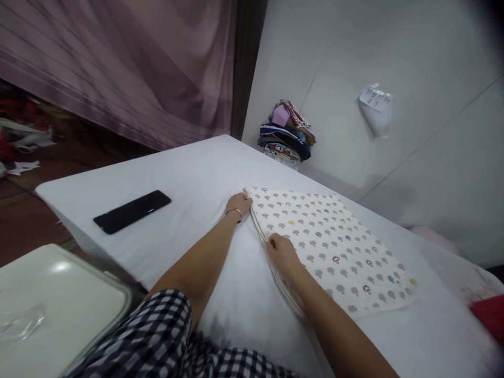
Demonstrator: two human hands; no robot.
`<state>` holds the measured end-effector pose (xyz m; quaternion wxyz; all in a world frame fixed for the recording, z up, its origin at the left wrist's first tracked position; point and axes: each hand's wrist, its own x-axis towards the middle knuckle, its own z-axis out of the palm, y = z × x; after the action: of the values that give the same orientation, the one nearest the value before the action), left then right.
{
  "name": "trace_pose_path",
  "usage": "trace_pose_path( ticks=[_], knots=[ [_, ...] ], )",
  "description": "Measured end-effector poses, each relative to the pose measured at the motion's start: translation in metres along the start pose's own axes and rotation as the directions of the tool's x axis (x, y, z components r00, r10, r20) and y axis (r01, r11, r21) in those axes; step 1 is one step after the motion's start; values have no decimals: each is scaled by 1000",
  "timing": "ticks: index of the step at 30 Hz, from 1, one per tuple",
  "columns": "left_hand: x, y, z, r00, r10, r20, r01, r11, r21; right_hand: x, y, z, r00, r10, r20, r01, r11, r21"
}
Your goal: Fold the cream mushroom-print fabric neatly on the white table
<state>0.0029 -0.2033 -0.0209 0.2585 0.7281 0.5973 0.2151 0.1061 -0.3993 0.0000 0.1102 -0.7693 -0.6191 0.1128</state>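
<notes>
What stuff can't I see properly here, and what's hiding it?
All in the head view:
Underside of the white cloth with grey mushroom shapes: hidden by its top.
Some fingertips of the bare right hand: hidden by the hand itself.
Writing on the white paper note: small and blurred.
Rest of the red object: cut off by the right edge.

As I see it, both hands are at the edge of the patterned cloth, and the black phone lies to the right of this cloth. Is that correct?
Not quite: the head view shows the black phone lying to the left of the patterned cloth. The rest stands.
</notes>
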Motion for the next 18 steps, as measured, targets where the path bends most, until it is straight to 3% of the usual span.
trace_pose_path(
  ticks=[2, 6, 12, 18],
  knots=[
    [0, 0, 0, 1000, -12, 7, 12, 1000, -18, 3, 9, -12, 998, 39, -54, -37, 999, 28],
    [1, 0, 1, 1000, -16, 9, 16, 999, -49, 5, 14, -23, 987, 65, -147, -93, 976, -195],
    [3, -1, 4, 1000, -8, -18, 8, 999, -38, -1, -2, -3, 995, -97, 15, 97, 950, -298],
    [3, -1, 4, 1000, -26, -8, 25, 999, -37, -3, -5, 4, 990, -118, 81, 136, 949, -284]
  ],
)
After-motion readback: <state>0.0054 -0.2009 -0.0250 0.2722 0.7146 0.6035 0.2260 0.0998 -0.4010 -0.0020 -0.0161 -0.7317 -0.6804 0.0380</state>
